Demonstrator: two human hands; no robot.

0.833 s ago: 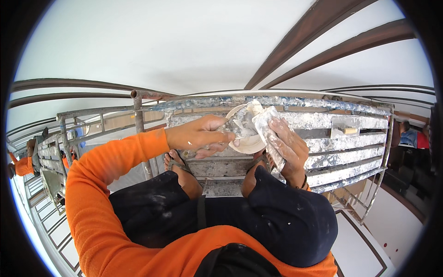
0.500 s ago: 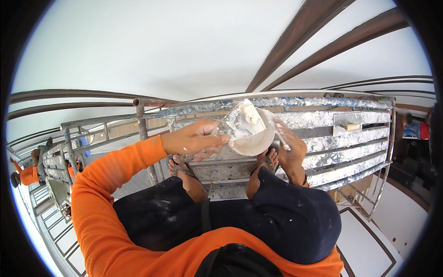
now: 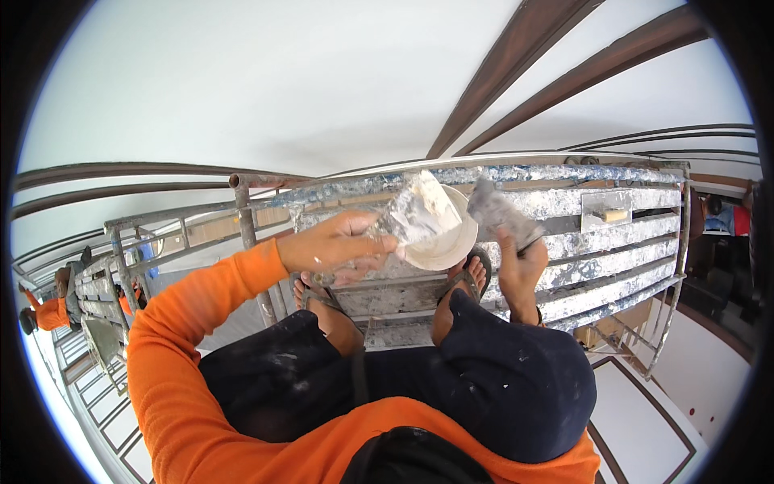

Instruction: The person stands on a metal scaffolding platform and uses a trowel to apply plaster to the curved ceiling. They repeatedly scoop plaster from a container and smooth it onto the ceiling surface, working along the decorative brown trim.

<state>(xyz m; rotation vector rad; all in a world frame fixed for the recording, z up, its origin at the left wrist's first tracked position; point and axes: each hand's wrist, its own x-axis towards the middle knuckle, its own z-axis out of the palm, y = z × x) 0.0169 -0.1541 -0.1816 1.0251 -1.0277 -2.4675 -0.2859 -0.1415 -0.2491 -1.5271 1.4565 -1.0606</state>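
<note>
My left hand [image 3: 347, 246] is closed around a putty knife [image 3: 409, 216] whose broad metal blade carries a lump of white putty [image 3: 438, 203]. Under that blade sits a round white bowl [image 3: 451, 244], smeared inside; whether my left fingers also grip its rim is hidden. My right hand [image 3: 520, 266] is closed on a second, grey-smeared putty knife [image 3: 504, 216], its blade raised just right of the bowl and apart from it. My sandalled feet show below the bowl on the planks.
I am on a putty-spattered slatted scaffold platform [image 3: 645, 242] with a metal rail [image 3: 246, 214] at left. A flat trowel [image 3: 606, 211] lies on the slats at right. A white wall [image 3: 242, 89] with brown strips rises ahead. Another person in orange [image 3: 52, 306] is far left.
The right hand's putty knife has turned from edge-on to showing its flat blade, and the right hand has shifted slightly right. The left hand and bowl have barely moved.
</note>
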